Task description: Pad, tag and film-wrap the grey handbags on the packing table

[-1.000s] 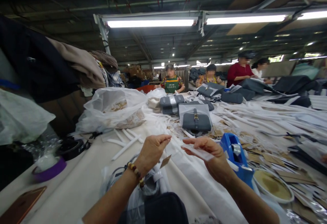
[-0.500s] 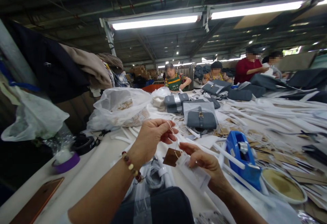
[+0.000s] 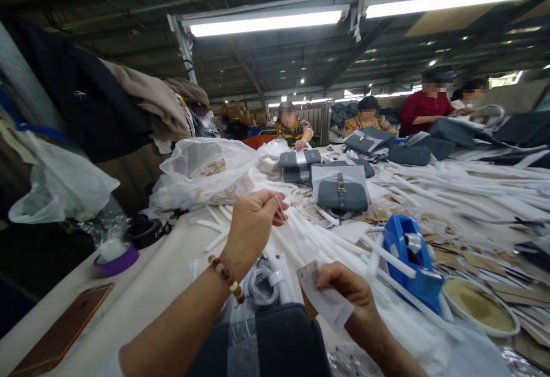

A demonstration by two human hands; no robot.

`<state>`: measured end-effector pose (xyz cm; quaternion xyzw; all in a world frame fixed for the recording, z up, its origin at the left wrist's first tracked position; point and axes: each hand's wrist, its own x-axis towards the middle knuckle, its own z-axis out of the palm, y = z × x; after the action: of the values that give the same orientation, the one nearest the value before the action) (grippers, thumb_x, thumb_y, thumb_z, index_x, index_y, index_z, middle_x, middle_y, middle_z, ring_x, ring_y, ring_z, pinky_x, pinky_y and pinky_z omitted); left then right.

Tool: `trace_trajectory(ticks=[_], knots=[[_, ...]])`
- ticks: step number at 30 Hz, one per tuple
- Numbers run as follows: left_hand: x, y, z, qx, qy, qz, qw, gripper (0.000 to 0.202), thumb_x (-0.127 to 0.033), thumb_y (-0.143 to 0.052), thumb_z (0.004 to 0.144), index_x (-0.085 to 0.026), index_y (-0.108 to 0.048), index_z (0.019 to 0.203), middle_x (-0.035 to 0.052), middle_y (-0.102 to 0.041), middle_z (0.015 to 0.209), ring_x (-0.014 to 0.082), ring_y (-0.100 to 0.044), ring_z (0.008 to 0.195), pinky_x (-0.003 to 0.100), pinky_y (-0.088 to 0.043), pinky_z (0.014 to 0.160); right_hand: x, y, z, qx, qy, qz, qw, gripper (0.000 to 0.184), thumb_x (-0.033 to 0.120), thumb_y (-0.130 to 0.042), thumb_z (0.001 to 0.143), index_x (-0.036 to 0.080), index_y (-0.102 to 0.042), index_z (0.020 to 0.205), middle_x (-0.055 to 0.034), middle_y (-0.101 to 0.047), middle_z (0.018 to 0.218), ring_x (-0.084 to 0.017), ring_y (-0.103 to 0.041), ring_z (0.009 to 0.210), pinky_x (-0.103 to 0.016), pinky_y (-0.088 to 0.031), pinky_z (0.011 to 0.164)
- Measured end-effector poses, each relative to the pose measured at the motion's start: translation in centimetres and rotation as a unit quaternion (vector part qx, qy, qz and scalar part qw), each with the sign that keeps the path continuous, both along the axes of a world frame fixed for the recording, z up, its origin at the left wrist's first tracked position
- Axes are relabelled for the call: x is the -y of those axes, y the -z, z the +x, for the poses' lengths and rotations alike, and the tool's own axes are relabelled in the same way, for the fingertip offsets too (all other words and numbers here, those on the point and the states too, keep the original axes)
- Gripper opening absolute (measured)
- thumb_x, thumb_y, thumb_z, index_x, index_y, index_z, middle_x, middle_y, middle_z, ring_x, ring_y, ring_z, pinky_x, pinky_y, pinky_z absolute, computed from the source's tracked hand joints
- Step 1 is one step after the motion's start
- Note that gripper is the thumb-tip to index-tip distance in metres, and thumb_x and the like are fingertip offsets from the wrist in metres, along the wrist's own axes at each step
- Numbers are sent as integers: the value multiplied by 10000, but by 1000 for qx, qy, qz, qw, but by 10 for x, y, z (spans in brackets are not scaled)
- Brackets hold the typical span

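1. White tag (image 3: 330, 306): I see a pale, flat, roughly rectangular piece, tilted, upper end to the left, pinched in the right hand (image 3: 350, 291).
2. Brown tag (image 3: 310, 309): I find it directly behind the white tag, mostly covered.
3. String (image 3: 281, 209): thin, pale, looped at the left hand (image 3: 253, 225), running down toward the tags; I cannot confirm its attachment.

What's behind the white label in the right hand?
Part of a brown card shows past the lower-left edge of the white label. The rest is covered, so its full outline can't be seen.
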<state>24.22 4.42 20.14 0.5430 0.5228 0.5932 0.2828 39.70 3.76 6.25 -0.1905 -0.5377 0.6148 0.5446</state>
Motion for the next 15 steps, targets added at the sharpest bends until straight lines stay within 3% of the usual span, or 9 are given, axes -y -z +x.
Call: trace_trajectory(ticks=[3,6,7,9,11,13,15], knots=[[-2,12,-11,-141,-32,36,989,213,-267,-534,801,-152,-665,678,1,-643,592,107,-576,513,198,-460,517,-4,12,9,23,-43,-49,998,157,340,-746,689,222,-648,722,-14,-666,676,-153,-588,557,-240,-446,507],[0,26,-17,-254,7,43,966,225,-270,-492,836,-183,-686,760,12,-679,653,129,-606,567,217,-469,575,-14,14,23,113,-58,-41,991,134,355,-700,714,223,-688,736,-59,-704,814,-227,-644,716,-322,-497,638],[1,31,-17,-296,25,45,954,222,-264,-488,844,-193,-690,786,20,-696,694,140,-623,605,226,-477,609,-18,11,27,147,-34,-22,988,128,346,-702,696,225,-705,739,-79,-705,929,-274,-640,858,-377,-494,747],[3,38,-15,-388,64,58,918,210,-235,-486,856,-206,-692,834,39,-717,792,164,-650,717,247,-487,693,-25,3,29,182,34,10,983,164,313,-701,664,244,-732,810,-83,-648,1152,-333,-525,1129,-463,-377,968],[3,43,-14,-473,102,76,872,216,-194,-468,868,-205,-681,897,56,-717,858,180,-650,801,267,-487,743,-31,-8,24,174,64,21,982,309,264,-684,650,274,-718,957,-57,-615,1222,-324,-444,1227,-492,-253,1060],[1,44,-13,-530,120,92,835,229,-171,-442,881,-183,-664,937,69,-707,859,185,-641,804,278,-489,732,-36,-19,12,143,43,28,988,428,198,-663,623,279,-690,1043,-40,-629,1201,-303,-448,1228,-488,-222,1080],[-2,42,-15,-561,108,99,815,224,-148,-437,880,-153,-654,935,82,-694,848,193,-632,793,284,-487,712,-41,-27,-4,92,-2,24,995,484,154,-641,590,267,-676,1060,-31,-643,1177,-289,-468,1211,-464,-256,1068]])
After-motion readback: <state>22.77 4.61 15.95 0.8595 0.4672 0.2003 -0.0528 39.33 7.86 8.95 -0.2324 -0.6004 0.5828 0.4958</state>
